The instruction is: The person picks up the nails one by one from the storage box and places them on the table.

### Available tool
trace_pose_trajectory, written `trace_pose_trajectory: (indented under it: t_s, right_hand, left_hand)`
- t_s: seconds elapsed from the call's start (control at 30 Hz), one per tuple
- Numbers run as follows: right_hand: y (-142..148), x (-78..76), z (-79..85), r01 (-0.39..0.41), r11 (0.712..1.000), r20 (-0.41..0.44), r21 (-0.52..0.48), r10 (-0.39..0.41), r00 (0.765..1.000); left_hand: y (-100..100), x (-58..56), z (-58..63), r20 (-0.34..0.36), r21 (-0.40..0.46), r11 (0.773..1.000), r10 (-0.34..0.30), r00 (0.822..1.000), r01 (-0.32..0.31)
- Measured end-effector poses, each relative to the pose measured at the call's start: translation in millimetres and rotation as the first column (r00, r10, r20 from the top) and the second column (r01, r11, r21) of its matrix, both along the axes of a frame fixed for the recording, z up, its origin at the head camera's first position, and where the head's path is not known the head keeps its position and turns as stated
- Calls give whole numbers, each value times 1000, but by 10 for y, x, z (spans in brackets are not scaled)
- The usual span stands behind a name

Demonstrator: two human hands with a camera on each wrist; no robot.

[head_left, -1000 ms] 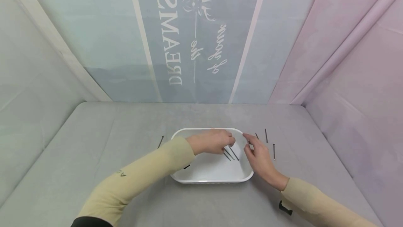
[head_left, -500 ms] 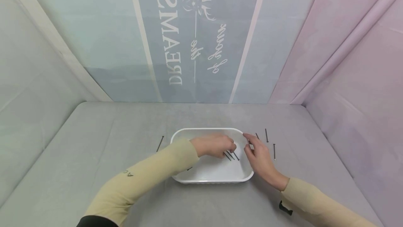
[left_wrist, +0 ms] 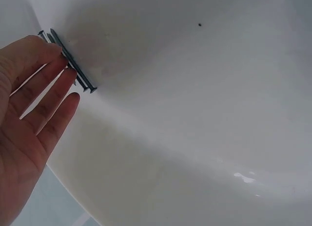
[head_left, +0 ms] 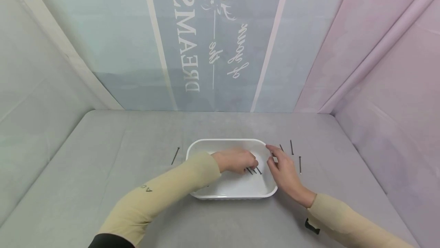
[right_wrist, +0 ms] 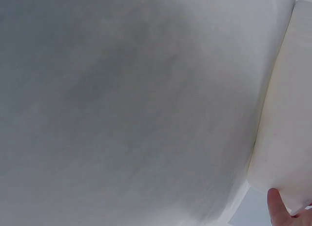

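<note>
A white tray (head_left: 233,197) stands on the table. Several dark nails (head_left: 249,171) lie together in its right part. Reaching into the tray from the left, my left hand (head_left: 238,160) covers the upper ends of these nails. The left wrist view has the thumb and bent fingertips closing on the nails (left_wrist: 82,77), with the little finger apart. My right hand (head_left: 283,169) rests at the tray's right far corner, its index finger stretched to the rim. In the right wrist view, a finger (right_wrist: 276,206) touches the tray's outer side (right_wrist: 285,114).
To the right of the tray lie a nail (head_left: 291,147), a second nail (head_left: 300,165) and a partly hidden nail (head_left: 281,147). Another nail (head_left: 175,156) lies left of the tray. The grey table (head_left: 103,179) meets fabric walls (head_left: 385,125) at its back and sides.
My left hand has moved slightly right and down over the nails in the tray, covering more of them. Those nails, the tray and my right hand have stayed in place.
</note>
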State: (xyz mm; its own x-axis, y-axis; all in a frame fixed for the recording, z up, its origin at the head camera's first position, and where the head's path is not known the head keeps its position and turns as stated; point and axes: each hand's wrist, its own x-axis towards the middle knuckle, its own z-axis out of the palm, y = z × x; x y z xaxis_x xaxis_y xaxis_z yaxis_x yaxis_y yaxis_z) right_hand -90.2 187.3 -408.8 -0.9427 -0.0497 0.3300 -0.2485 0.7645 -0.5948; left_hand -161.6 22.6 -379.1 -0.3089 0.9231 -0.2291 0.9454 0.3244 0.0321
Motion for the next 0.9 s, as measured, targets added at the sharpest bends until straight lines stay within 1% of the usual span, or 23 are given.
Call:
trace_pose_trajectory:
  t_s: [0.17, 0.33, 0.67, 0.9]
  right_hand:
    - [6, 0, -12, -1, 1000, -5, -1, 1, 1000]
    - [1, -2, -1, 2, 1000, 9, 10, -2, 1000]
    - [-3, 0, 18, 1, 1000, 7, 4, -1, 1000]
    - [5, 0, 33, 0, 1000, 16, 12, -1, 1000]
  left_hand:
    - [13, 5, -46, -39, 4, 1000, -10, 999, 11]
    - [21, -7, -69, -83, 4, 999, -39, 996, 40]
    - [43, -8, -73, -112, 0, 998, -69, 991, 69]
    - [66, -22, -98, -111, -5, 997, -80, 991, 80]
